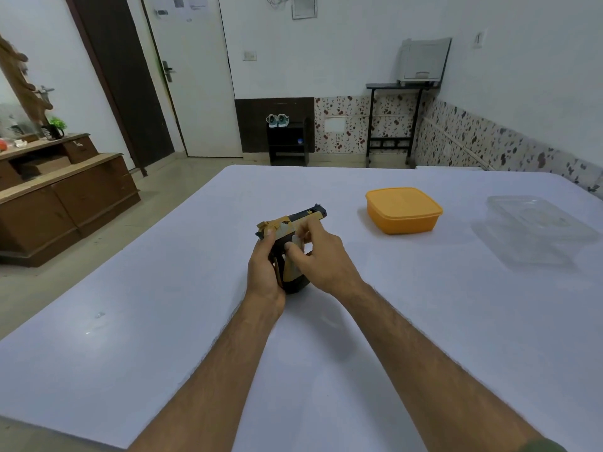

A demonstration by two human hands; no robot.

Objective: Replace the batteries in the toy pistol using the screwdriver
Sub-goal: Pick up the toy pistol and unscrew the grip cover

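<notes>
- Left hand [265,272]: fingers curled closed around the toy pistol [291,238], gripping its handle from the left.
- Right hand [321,256]: fingers bent, thumb and fingertips touching the grip's side.
- The pistol is held above the white worktop [163,321], muzzle pointing away.

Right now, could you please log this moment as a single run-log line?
left hand: grips toy pistol | right hand: fingers at grip | screwdriver: not visible | orange container: closed
</notes>
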